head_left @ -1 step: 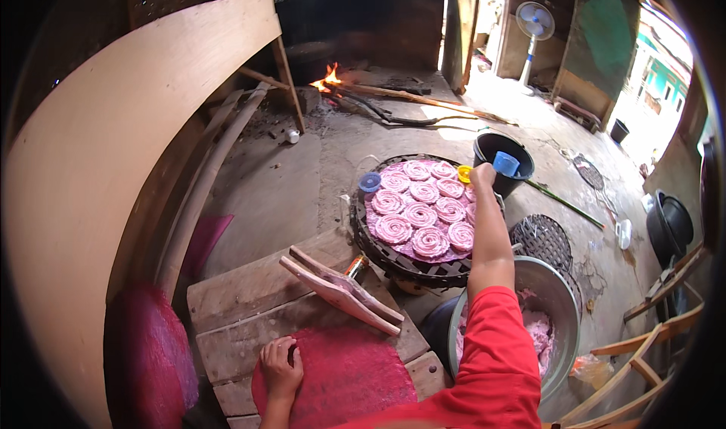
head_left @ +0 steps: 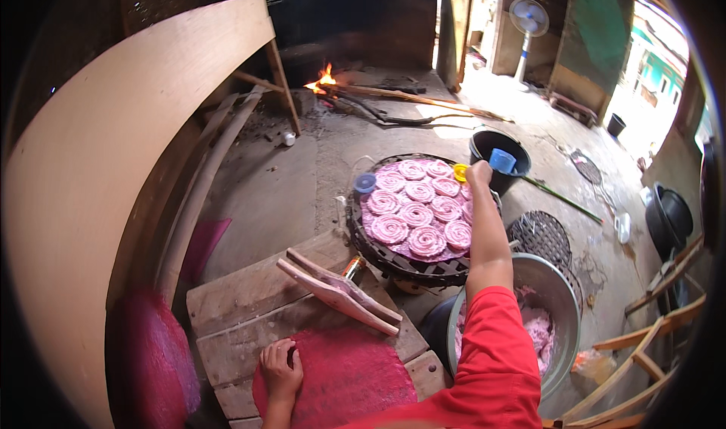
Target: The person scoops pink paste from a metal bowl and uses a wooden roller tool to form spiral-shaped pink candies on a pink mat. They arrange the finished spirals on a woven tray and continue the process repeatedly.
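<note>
My left hand rests on the left edge of a round red sheet, its fingers loosely bent and lying on the wood. The sheet covers a low plank table. Two joined wooden slats lie behind it. My right arm reaches far forward, and its closed hand is at the far right rim of a round woven tray, beside a yellow ring. What its fingers hold is hidden. Several pink spiral rounds cover a pink sheet on the tray. A blue round piece sits at its left rim.
A large grey basin with pink dough stands below my right arm. Behind my right hand is a black bucket holding a blue scoop. A fire burns at the back; a pale board leans at left.
The whole view has shifted very slightly. Both hands stay where they were relative to the tray and the red sheet.
</note>
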{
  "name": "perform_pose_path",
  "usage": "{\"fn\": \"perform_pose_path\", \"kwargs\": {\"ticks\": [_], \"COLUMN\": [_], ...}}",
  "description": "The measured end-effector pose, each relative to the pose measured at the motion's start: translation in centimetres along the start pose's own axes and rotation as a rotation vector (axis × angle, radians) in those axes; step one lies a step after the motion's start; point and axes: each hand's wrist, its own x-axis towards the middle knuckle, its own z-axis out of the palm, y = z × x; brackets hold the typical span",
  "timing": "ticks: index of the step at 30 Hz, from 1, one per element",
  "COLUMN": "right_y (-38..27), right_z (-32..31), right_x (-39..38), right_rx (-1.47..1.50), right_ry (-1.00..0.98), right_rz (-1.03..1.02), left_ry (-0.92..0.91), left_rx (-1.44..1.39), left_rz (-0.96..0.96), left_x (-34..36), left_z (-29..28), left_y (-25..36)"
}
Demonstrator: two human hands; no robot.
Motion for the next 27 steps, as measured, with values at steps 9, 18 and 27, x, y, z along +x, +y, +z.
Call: {"fn": "perform_pose_path", "kwargs": {"ticks": [9, 18, 27], "right_y": [14.8, 50.0, 67.2], "right_z": [-11.9, -28.7, -26.2], "right_x": [-1.2, -8.7, -20.2], "right_rx": [0.028, -0.380, 0.110], "right_ry": [0.093, -0.099, -0.615], "right_rz": [0.005, 0.548, 1.197], "left_ry": [-0.001, -0.043, -0.050], "left_rx": [0.026, 0.015, 0.116], "left_rz": [0.045, 0.069, 0.086], "left_x": [-0.2, -0.1, -0.3], "left_z": [0.7, 0.5, 0.5], "left_y": [-0.1, 0.5, 1.2]}}
